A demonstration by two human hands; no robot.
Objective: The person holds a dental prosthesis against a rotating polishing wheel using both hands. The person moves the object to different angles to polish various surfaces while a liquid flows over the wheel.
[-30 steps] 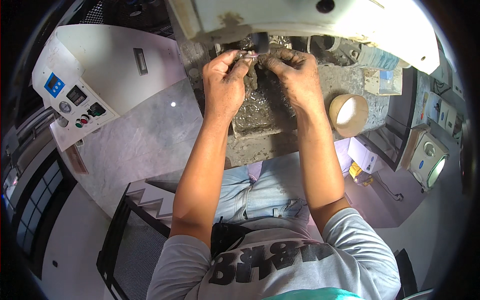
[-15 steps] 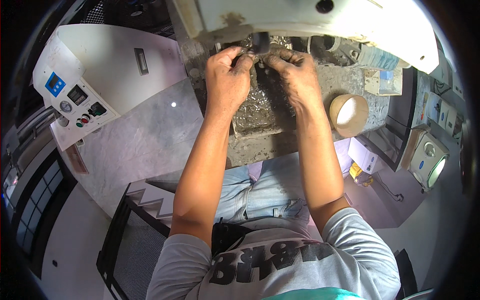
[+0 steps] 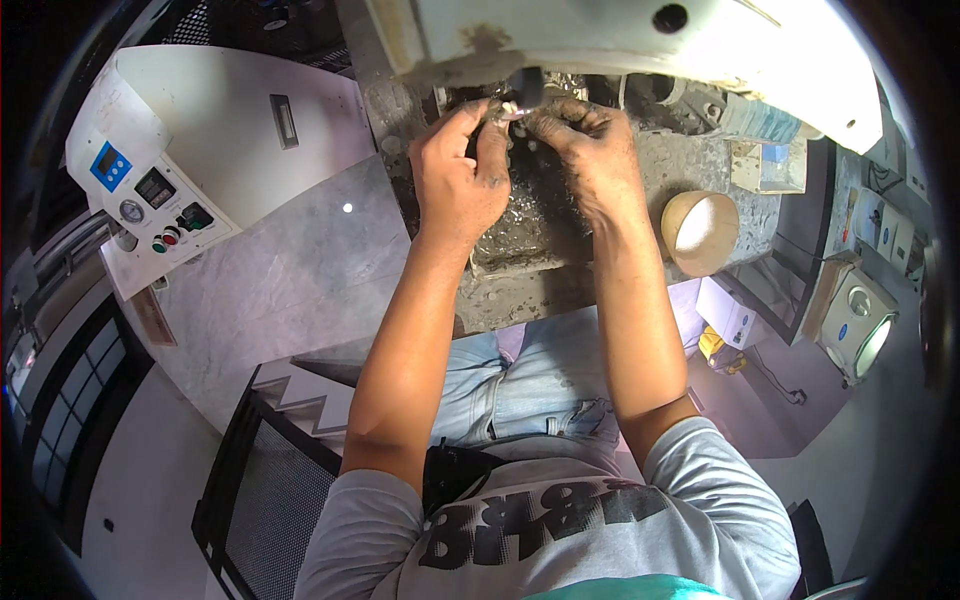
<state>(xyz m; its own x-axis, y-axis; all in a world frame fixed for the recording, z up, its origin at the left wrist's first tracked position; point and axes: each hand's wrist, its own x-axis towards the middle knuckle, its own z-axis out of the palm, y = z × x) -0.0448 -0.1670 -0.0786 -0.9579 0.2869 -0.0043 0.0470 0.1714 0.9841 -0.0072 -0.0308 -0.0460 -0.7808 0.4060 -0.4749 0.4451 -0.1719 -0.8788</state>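
Note:
My left hand (image 3: 458,172) pinches a small pink-and-white piece (image 3: 514,112) between thumb and fingertips. It sits just below a dark cylindrical part (image 3: 526,88) that juts down under a white hood; whether they touch I cannot tell. From the other side my right hand (image 3: 603,165) reaches to the same piece, its fingers curled and smeared with grey grime. Its fingertips are partly hidden, and they seem to grip the piece's right end. Beneath both hands lies a shallow tray (image 3: 515,268) of wet grey sludge.
The large white hood (image 3: 600,35) overhangs the work spot. Right of my right wrist stands a tan bowl (image 3: 672,250), with a clear box (image 3: 770,165) behind it. A white cabinet with a control panel (image 3: 165,205) is at left. A boxy lamp (image 3: 855,320) sits far right.
My left hand has turned and its thumb has shifted, so the pink-and-white piece now shows more plainly. The right hand has barely moved. The view has shifted slightly.

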